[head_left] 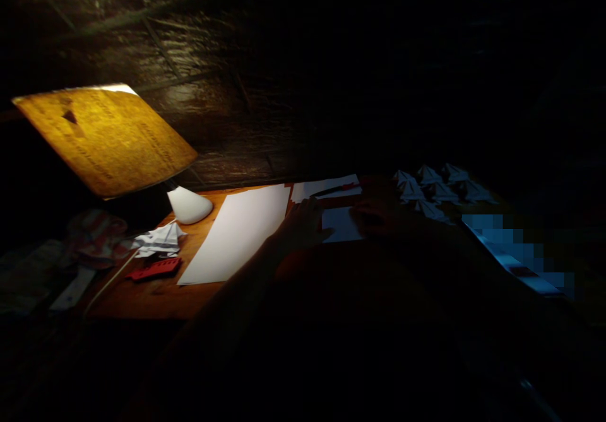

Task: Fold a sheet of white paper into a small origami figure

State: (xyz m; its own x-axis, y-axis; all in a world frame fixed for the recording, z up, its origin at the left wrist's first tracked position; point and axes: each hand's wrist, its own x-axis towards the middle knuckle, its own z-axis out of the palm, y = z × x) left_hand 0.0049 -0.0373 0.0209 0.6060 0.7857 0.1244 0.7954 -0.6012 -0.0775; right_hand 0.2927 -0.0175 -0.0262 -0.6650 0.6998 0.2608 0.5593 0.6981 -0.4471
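A small white sheet of paper (341, 224) lies on the table between my two hands, dim in the shadow. My left hand (307, 217) rests at its left edge, thumb apart from the fingers. Over the right edge, my right hand (372, 216) is closed with its fingers bent against the paper; much of it is lost in the dark. Left of my left arm is a large white sheet of paper (241, 229). Just beyond my hands lies a stack of white paper (303, 190) with a dark, red-ended pen-like object (336, 189) on it.
A lamp with a yellow shade (108, 144) and white base (189, 205) stands at the left. Near it are a crumpled folded paper (161, 239) and a red object (155, 269). Several folded paper shapes (438, 192) sit at the right, near a glowing blue screen (516, 258).
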